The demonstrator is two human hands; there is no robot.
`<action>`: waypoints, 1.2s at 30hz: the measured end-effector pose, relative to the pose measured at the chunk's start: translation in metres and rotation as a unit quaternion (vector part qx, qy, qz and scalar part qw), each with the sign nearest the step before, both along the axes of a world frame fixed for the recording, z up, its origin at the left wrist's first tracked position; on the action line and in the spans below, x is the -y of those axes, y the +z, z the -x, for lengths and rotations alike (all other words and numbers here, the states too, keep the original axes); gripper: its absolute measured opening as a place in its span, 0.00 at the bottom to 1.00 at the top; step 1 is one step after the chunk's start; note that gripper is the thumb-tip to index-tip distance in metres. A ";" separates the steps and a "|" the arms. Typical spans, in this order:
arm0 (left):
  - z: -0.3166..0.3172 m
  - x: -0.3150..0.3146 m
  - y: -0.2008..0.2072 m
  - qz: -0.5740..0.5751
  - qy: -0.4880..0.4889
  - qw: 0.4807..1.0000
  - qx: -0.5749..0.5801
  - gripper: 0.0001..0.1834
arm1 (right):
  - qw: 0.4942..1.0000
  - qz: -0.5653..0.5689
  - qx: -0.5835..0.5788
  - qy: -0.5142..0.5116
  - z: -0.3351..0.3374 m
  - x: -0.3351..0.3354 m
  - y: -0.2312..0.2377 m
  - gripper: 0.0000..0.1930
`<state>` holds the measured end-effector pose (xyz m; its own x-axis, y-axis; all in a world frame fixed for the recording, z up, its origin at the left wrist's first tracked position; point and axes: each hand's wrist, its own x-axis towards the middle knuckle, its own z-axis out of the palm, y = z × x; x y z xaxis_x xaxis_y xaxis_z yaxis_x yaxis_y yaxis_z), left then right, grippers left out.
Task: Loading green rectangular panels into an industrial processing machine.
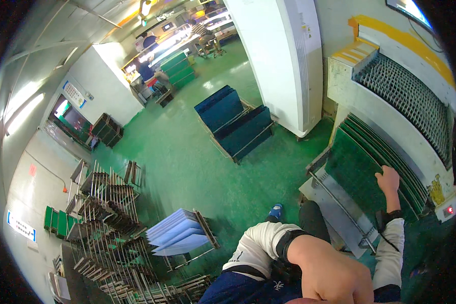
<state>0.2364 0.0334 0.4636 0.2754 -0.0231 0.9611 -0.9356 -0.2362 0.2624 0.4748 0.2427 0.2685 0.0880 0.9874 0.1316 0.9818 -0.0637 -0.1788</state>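
At the right, my right hand (388, 181) is closed round the edge of a dark green panel (352, 167), the front one of several standing in a row. These panels sit in a metal rack (339, 206) with a rod along its near side. My left hand (334, 273) is raised close in front of me at the bottom, its arm bent and its fingers curled in. Whatever those fingers hold, if anything, is hidden. A black band circles my right wrist, and both sleeves are white.
Beside the green panels stands a machine (349, 76) with a roller bed. A tall white cabinet (281, 61) is behind it. Racks hold dark blue panels (243, 133) and pale blue sheets (180, 233). Stacked metal racks (111, 218) fill the left. People sit at far benches (172, 48).
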 end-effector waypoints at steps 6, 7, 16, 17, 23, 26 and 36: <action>0.009 -0.002 0.006 -0.007 -0.025 1.000 0.017 0.16 | 0.998 0.064 0.004 -0.013 0.007 0.002 0.012 0.23; 0.017 -0.010 0.012 -0.046 -0.053 0.997 -0.017 0.16 | 0.998 0.067 0.007 -0.015 0.006 0.002 0.013 0.23; 0.064 -0.064 -0.093 0.130 0.160 0.923 -0.326 0.10 | 0.998 -0.057 0.015 0.033 -0.014 0.000 -0.012 0.17; 0.074 -0.072 -0.128 0.245 0.178 0.871 -0.386 0.10 | 0.999 -0.019 0.014 0.028 -0.014 -0.001 -0.008 0.19; 0.159 -0.058 -0.373 0.531 0.327 0.605 -0.495 0.15 | 0.999 0.044 -0.017 0.018 0.014 0.004 0.010 0.21; 0.179 -0.025 -0.418 0.581 0.289 0.557 -0.519 0.13 | 0.998 0.049 0.005 0.029 -0.009 -0.004 -0.005 0.23; 0.196 0.003 -0.459 0.703 0.282 0.499 -0.422 0.10 | 0.993 -0.084 0.020 0.075 -0.043 -0.014 0.029 0.18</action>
<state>0.0402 0.0306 0.0048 0.1766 0.8203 -0.5440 -0.2409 0.5719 0.7841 0.5176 0.2572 0.2976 -0.0675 0.9531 0.2951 0.9844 0.1118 -0.1358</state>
